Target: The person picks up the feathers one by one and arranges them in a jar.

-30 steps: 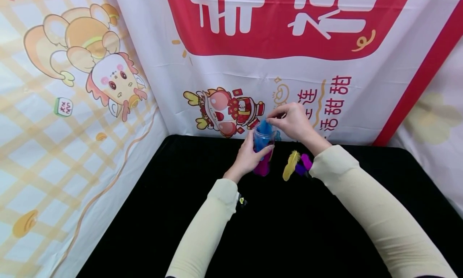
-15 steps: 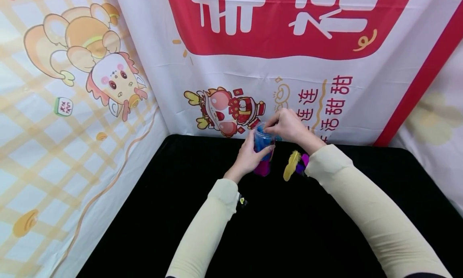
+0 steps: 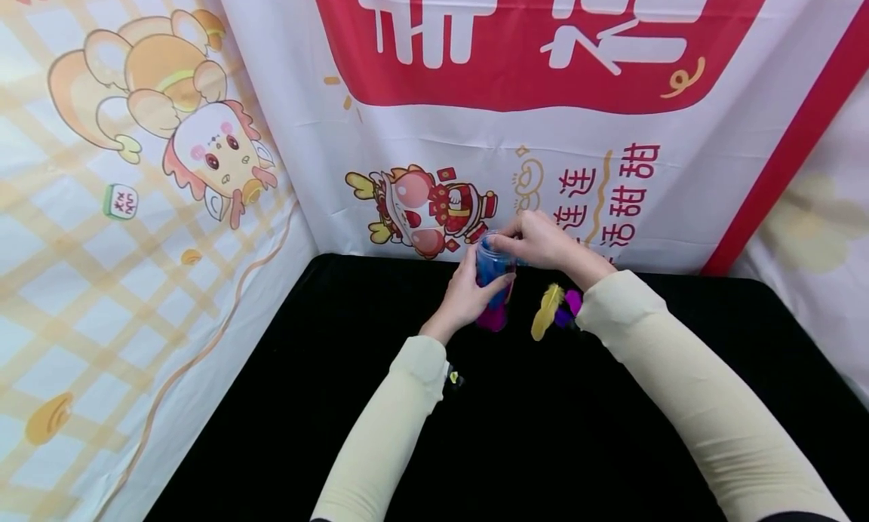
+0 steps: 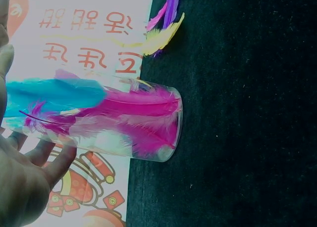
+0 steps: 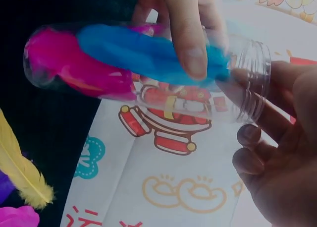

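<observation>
Mid-frame, left hand (image 3: 467, 290) grips clear jar (image 5: 153, 95); right hand (image 3: 539, 241) reaches inside at blue feather (image 5: 129, 51), pinching or pushing, can't tell; yellow feather (image 3: 547, 312) lies to right.

Black table (image 3: 529, 431) beside printed banners (image 3: 421, 137)

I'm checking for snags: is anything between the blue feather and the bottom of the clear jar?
Yes: pink feathers crowd the bottom of the clear jar, below the blue feather. The right hand reaches into the open mouth.
</observation>
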`<state>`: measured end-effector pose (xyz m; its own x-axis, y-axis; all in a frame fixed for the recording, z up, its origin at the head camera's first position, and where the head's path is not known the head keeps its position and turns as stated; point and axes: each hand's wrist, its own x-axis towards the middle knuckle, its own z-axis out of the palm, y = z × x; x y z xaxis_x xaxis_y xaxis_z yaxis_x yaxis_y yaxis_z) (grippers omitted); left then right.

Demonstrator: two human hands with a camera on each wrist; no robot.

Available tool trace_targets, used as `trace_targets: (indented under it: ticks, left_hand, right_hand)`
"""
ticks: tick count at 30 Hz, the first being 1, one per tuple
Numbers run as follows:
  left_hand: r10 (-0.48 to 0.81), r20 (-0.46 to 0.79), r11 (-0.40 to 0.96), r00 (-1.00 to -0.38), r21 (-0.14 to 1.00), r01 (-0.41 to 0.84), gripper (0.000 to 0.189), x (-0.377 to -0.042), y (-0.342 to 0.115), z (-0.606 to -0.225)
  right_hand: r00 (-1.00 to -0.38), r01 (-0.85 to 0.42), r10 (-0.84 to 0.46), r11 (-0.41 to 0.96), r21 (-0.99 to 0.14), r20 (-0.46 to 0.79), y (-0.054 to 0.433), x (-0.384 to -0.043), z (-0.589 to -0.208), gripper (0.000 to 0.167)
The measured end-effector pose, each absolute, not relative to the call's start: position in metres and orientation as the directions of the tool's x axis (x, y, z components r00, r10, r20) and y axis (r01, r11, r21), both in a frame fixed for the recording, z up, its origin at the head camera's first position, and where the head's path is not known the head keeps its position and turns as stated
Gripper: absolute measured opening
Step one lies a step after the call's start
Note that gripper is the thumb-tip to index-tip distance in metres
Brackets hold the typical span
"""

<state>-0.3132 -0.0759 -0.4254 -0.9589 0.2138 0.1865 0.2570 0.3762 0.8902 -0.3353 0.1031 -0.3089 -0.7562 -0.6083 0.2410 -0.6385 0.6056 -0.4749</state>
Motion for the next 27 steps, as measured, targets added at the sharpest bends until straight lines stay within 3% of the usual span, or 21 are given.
trace_targets:
  ticks: [6,27]
  left_hand:
    - [0.210,0.198,0.373,-0.957,0.889,0.266,0.076,-0.313,-0.076,-0.424]
    - [0.189,0.168,0.382,-0.968,0.895,0.230,0.077,-0.312,-0.074,-0.425]
  right_hand:
    - [-0.769,-0.612,-0.598,0.585,-0.531,0.227,0.107,-0.333,-0.307,0.046]
    - [-0.805,-0.574,-0.525,0.575,-0.583,0.275,0.141,-0.323,-0.302,0.031]
